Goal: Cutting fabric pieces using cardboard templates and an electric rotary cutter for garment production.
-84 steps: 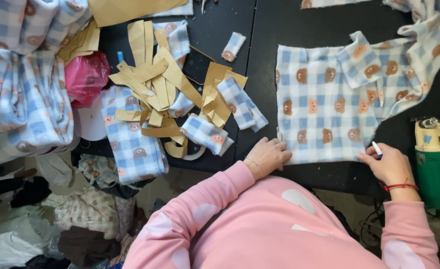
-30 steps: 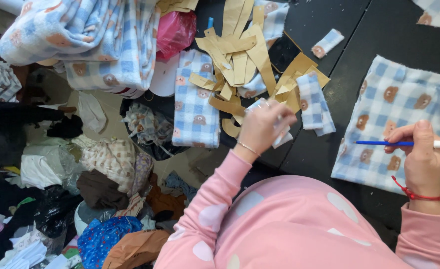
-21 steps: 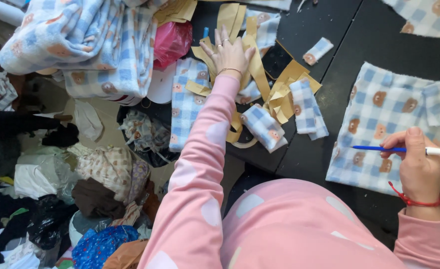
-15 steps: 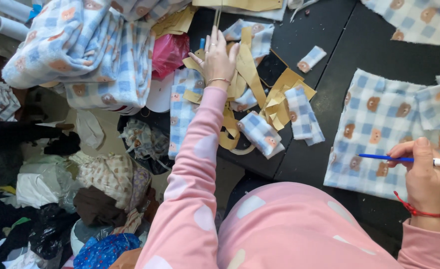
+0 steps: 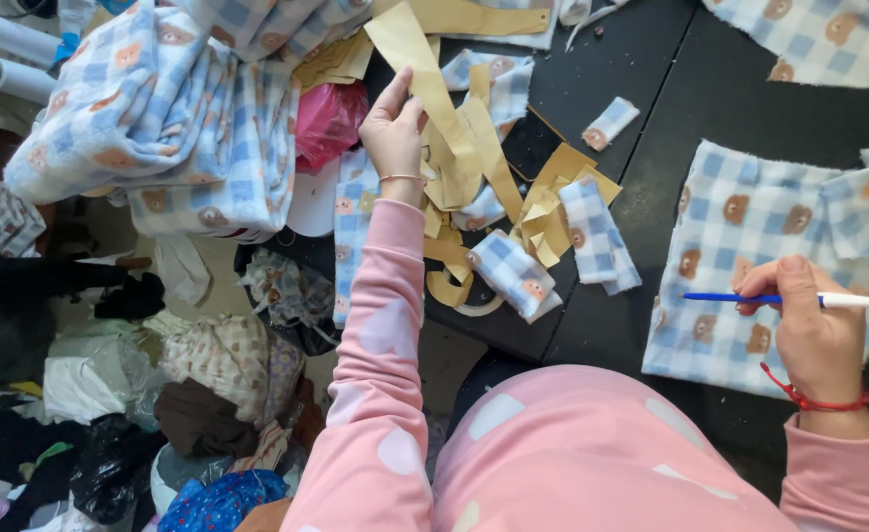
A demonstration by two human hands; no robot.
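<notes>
Head view: cluttered black table (image 5: 651, 89)

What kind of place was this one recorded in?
Most likely a small sewing or garment-cutting workshop. The left hand lifts a tan paper pattern strip from a heap of them, the right hand holds a pen over a cut blue-check fleece panel, and fabric scraps pile on the floor.

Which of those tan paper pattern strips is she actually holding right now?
The long strip pinched in her left hand, lifted up and away from the heap; the other tan strips lie loose on the table.
</notes>
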